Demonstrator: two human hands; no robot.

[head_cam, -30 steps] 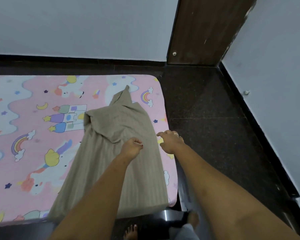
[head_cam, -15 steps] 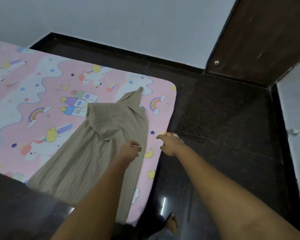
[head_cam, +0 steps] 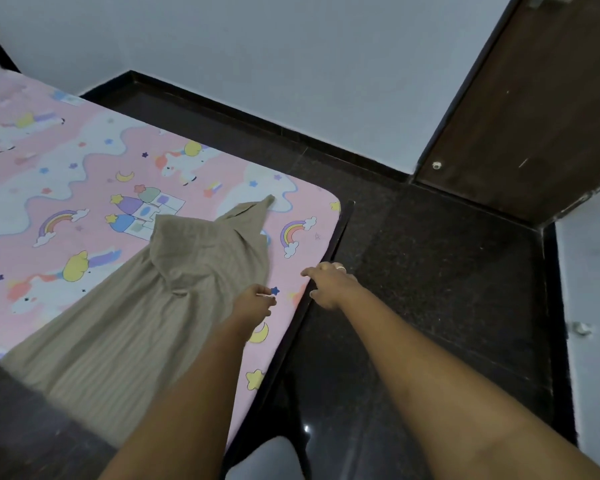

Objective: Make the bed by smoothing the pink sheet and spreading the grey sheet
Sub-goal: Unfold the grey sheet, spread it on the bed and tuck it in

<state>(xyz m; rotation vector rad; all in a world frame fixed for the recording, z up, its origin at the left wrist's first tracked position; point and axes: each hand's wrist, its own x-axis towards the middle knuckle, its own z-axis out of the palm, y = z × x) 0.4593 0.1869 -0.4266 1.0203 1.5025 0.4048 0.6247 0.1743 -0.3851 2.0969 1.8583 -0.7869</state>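
Note:
The pink sheet (head_cam: 84, 188), printed with unicorns and rainbows, covers the mattress on the left. A beige-grey striped sheet (head_cam: 125, 323) lies bunched in a long strip across its near right part, with one pointed corner toward the far bed corner. My left hand (head_cam: 255, 301) sits at the grey sheet's right edge, fingers curled and pinching the fabric. Just to the right, my right hand (head_cam: 329, 282) rests on the mattress's side edge, its fingers curled over the pink sheet's border. A ring shows on that hand.
A dark bed frame (head_cam: 340, 230) runs along the mattress's right side. Dark polished floor (head_cam: 430, 289) lies to the right and beyond the bed. A brown door (head_cam: 534, 116) stands at the far right between grey walls (head_cam: 257, 64). My knee (head_cam: 267, 459) shows below.
The view has swung left and tilted, so the bed now runs diagonally. Both hands have shifted a little farther along the bed's right edge, keeping their hold.

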